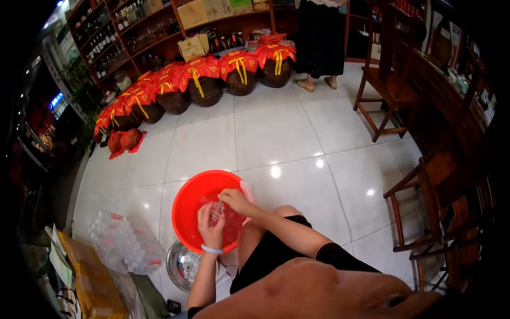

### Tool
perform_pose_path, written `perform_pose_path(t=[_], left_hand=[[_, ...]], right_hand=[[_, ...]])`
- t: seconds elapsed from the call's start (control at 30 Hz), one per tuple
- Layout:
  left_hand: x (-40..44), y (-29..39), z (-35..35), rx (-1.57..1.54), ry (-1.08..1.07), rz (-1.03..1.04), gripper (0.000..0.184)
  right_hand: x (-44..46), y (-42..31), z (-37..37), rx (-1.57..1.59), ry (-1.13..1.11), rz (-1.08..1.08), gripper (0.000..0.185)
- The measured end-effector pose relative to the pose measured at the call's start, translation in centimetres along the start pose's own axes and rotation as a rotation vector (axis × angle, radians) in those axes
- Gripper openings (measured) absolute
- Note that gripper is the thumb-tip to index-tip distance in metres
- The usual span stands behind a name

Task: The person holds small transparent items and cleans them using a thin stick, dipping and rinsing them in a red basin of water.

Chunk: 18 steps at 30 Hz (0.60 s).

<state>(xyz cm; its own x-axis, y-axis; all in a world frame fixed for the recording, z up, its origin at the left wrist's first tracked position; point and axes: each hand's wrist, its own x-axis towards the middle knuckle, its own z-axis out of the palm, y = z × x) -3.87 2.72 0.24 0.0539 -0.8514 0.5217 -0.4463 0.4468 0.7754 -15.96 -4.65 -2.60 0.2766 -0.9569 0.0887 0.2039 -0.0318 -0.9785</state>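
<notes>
Over a red plastic basin on the tiled floor, my left hand, with a pale bracelet at its wrist, is closed around a small clear glass-like object. The fingers of my right hand are pinched together at the top of the same object. Reddish-looking water or wet basin floor shows below both hands. A round metal bowl holding several small clear pieces stands beside the basin, at its lower left.
Clear plastic packs of bottles and a yellow-brown box lie at the left. Jars with red cloth covers line the shelves. A person stands at the back. Wooden chairs are on the right.
</notes>
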Motion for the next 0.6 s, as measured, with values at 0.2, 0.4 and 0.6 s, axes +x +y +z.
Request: perform_pose_path(t=[0.2, 0.4, 0.6], left_hand=[[0.1, 0.4, 0.1, 0.081, 0.014, 0.106, 0.041], [0.1, 0.2, 0.2, 0.075, 0.017, 0.143, 0.041], [0.3, 0.8, -0.4, -0.342, 0.018, -0.294, 0.033]], right_hand=[[0.7, 0.3, -1.1, 0.158, -0.122, 0.215, 0.02], [0.5, 0.3, -1.1, 0.237, -0.198, 0.237, 0.02], [0.6, 0.1, -0.6, -0.185, -0.052, -0.199, 0.017]])
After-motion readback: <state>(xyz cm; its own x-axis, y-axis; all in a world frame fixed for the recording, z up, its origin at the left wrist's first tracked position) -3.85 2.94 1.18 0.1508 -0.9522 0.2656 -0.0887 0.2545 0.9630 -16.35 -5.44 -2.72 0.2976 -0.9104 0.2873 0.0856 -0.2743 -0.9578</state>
